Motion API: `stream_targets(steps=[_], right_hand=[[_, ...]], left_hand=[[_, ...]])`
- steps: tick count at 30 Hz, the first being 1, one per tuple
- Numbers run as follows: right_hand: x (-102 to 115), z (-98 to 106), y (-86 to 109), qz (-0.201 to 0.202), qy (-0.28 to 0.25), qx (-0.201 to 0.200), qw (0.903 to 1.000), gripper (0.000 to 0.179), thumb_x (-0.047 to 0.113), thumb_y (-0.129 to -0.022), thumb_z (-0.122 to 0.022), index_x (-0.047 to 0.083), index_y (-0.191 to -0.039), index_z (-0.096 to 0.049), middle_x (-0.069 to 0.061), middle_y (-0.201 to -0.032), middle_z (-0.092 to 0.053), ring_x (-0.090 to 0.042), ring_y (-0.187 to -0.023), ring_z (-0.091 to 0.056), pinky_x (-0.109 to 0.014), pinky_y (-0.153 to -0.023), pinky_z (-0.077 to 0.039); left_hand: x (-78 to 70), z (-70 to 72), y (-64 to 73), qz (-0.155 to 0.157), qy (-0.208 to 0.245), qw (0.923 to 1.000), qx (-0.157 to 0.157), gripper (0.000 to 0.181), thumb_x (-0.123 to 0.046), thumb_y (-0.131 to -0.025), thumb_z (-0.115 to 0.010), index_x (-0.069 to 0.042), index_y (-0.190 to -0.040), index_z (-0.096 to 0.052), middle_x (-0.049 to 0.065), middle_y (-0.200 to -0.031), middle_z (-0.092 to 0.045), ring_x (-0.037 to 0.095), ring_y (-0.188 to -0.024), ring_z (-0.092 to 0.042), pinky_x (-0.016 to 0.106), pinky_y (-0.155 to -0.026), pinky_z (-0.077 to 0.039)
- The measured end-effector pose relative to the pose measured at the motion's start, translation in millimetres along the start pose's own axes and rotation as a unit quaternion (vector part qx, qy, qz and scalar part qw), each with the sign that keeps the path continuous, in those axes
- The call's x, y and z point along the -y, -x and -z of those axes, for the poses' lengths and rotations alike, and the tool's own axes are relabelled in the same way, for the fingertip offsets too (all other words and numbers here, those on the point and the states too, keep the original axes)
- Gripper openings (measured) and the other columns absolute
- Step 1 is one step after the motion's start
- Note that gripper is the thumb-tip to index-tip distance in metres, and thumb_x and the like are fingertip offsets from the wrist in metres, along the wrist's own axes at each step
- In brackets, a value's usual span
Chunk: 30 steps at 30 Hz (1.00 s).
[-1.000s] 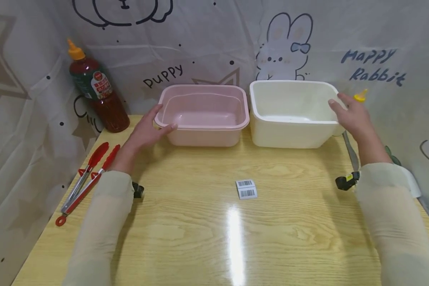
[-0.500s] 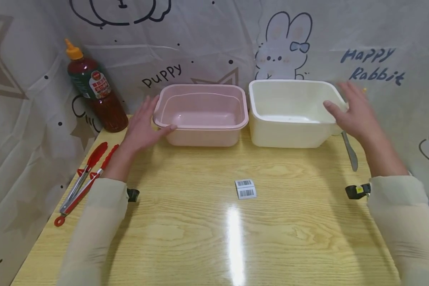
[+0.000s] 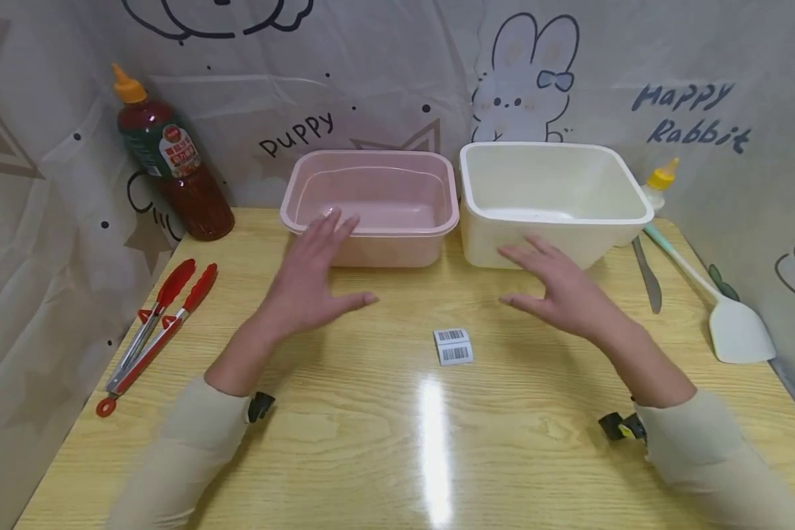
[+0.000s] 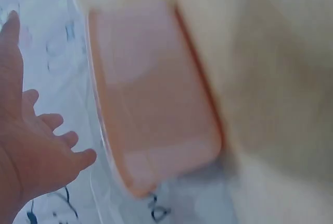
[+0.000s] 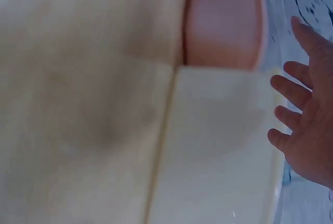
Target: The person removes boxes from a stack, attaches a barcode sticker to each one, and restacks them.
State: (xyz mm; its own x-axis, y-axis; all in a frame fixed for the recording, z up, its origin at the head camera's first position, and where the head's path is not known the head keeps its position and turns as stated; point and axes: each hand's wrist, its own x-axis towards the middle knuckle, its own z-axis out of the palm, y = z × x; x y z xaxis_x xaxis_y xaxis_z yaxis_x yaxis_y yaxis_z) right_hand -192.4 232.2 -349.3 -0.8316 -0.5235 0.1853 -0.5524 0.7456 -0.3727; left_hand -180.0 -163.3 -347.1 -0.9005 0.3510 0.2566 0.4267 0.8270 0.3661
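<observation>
Spread with its thumb held apart, the left hand [image 3: 305, 283] hangs before the pink tub [image 3: 394, 250]; the right hand [image 3: 563, 291], also spread, hangs before the cream tub [image 3: 589, 239]. These tubs stand side by side on the far part of the table [image 3: 358, 442], pink at left. Nearer lies a barcode label [image 3: 453, 353]. Red tongs [image 3: 155, 335] lie at left, a knife [image 3: 647, 276] and white spatula [image 3: 738, 331] at right.
</observation>
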Motion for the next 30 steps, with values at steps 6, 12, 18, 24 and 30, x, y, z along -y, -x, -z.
stream_targets(steps=[6, 12, 18, 24, 30], right_hand=[[22, -41, -0.7, 0.059, 0.018, 0.061, 0.9963, 0.073, 0.037, -0.087, -0.08, 0.013, -0.149, -0.051, -0.008, -0.151, -0.055, -0.038, -0.151, -0.032, -0.06, -0.121, -0.029], [28, -65, -0.5, 0.073, 0.027, 0.115, 0.9903, 0.073, 0.039, -0.083, -0.083, 0.012, -0.146, -0.056, -0.009, -0.15, -0.056, -0.04, -0.148, -0.038, -0.059, -0.12, -0.032], [30, -73, -1.9, 0.098, 0.042, 0.135, 0.9851, 0.07, 0.038, -0.08, -0.084, 0.008, -0.139, -0.061, -0.014, -0.148, -0.057, -0.044, -0.142, -0.045, -0.059, -0.119, -0.033], [33, -77, -2.8, 0.1, 0.061, 0.147, 0.9822, 0.061, 0.034, -0.084, -0.082, 0.006, -0.135, -0.064, -0.014, -0.146, -0.059, -0.041, -0.14, -0.049, -0.057, -0.118, -0.036], [36, -80, -4.6, 0.112, 0.07, 0.126, 0.9831, 0.044, 0.029, -0.089, -0.079, 0.008, -0.126, -0.07, -0.013, -0.136, -0.065, -0.036, -0.13, -0.058, -0.053, -0.112, -0.045]], left_hand=[[-21.3, -28.1, 14.9, -0.031, 0.013, 0.9983, 0.049, 0.113, -0.072, -0.078, -0.073, -0.04, -0.163, -0.005, -0.001, -0.173, -0.005, 0.03, -0.16, -0.008, 0.059, -0.126, -0.016], [-31.2, -45.0, 17.5, -0.04, 0.006, 0.9946, 0.096, 0.11, -0.077, -0.08, -0.066, -0.04, -0.163, -0.005, 0.004, -0.172, -0.011, 0.03, -0.159, -0.012, 0.058, -0.127, -0.014], [-34.5, -48.3, 17.6, -0.033, 0.015, 0.9923, 0.118, 0.106, -0.074, -0.082, -0.066, -0.04, -0.163, -0.007, 0.006, -0.172, -0.012, 0.033, -0.158, -0.015, 0.059, -0.125, -0.018], [-36.5, -50.5, 17.7, -0.026, 0.014, 0.991, 0.13, 0.102, -0.07, -0.085, -0.066, -0.034, -0.164, -0.013, 0.01, -0.171, -0.016, 0.035, -0.157, -0.019, 0.059, -0.125, -0.021], [-41.7, -50.9, 19.6, -0.012, 0.022, 0.9893, 0.144, 0.094, -0.067, -0.089, -0.064, -0.033, -0.163, -0.017, 0.008, -0.171, -0.018, 0.034, -0.157, -0.019, 0.056, -0.126, -0.02]])
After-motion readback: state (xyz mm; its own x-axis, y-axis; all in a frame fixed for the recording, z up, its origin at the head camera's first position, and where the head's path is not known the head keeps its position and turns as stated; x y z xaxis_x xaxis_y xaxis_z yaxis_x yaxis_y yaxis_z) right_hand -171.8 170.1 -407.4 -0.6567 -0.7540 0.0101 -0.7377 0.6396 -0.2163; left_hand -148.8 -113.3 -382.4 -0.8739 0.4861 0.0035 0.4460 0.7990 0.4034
